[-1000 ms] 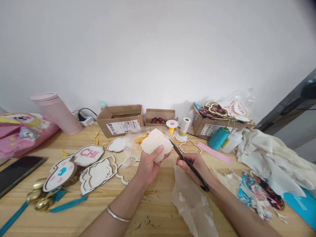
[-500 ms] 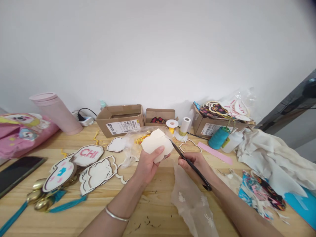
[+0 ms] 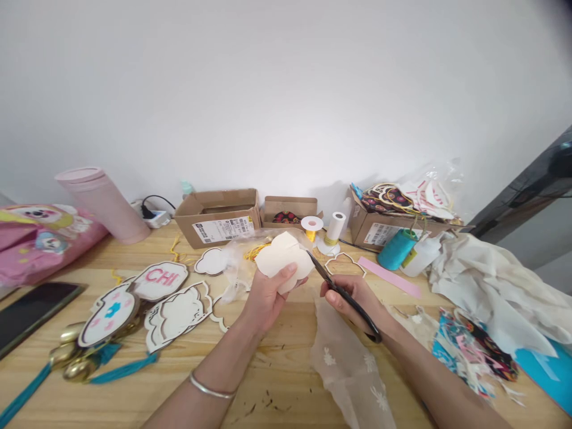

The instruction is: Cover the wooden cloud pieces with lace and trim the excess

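Note:
My left hand (image 3: pixel 276 289) pinches a cream cloud-shaped piece (image 3: pixel 281 253), thumb on its face and fingers behind. Whether the piece is fabric or card I cannot tell. Black-handled scissors (image 3: pixel 346 295) are gripped in my right hand (image 3: pixel 351 298), their blades meeting the right edge of the cream piece. Below my right hand lies a strip of sheer fabric (image 3: pixel 344 363) with white embroidered flowers. Behind my left hand a clear plastic bag (image 3: pixel 236 262) holds yellow and red cord.
Cloud-shaped wooden frames (image 3: pixel 179 310), a CHI plaque (image 3: pixel 159 281) and brass bells (image 3: pixel 80 363) lie at left. Cardboard boxes (image 3: pixel 218 220) stand along the wall. At right are a teal thread cone (image 3: pixel 397 249), crumpled white cloth (image 3: pixel 496 286) and fabric scraps (image 3: pixel 469 351).
The scissor handles have closed slightly and risen a little in my right hand. My left hand and the cream piece have barely shifted.

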A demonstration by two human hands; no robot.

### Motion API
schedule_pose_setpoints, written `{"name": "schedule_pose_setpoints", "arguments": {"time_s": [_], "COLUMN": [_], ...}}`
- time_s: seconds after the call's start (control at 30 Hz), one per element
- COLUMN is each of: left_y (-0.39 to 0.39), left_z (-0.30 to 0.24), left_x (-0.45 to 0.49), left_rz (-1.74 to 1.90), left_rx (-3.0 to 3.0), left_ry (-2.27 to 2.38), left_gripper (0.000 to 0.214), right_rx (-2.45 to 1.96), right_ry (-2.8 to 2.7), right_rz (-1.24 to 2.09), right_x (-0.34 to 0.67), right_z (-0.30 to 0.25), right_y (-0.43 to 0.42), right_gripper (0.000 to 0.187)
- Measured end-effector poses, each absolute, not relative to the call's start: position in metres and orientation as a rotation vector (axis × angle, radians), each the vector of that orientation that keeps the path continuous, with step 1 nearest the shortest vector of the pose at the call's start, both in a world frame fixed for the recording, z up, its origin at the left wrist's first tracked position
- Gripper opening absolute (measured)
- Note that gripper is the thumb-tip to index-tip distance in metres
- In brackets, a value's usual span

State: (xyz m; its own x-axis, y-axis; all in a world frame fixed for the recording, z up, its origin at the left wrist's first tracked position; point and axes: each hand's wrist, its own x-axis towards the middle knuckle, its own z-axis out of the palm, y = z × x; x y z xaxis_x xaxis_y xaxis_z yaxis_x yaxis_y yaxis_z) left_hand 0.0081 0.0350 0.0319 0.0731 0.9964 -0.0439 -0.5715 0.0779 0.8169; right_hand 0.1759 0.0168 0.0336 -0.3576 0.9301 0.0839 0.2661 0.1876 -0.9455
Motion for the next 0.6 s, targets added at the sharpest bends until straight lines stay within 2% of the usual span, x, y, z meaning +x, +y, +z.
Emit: {"name": "schedule_pose_setpoints", "arguments": {"time_s": [0.27,0.6], "left_y": [0.035,0.036], "left_z": [0.029,0.030], "left_x": [0.009,0.008], "left_rz": [1.333,1.314], "left_rx": [0.769,0.774], "left_ry": [0.734,0.752], "left_gripper": [0.044,0.043], "right_rx": [-1.050,-1.195], "right_ry": [-1.757,-1.766], "right_rz": [1.233,1.181], "right_x": [0.176,0.182], "right_z": [0.036,0.023], "right_y": [0.016,0.021], "right_gripper": [0.054,0.044]}}
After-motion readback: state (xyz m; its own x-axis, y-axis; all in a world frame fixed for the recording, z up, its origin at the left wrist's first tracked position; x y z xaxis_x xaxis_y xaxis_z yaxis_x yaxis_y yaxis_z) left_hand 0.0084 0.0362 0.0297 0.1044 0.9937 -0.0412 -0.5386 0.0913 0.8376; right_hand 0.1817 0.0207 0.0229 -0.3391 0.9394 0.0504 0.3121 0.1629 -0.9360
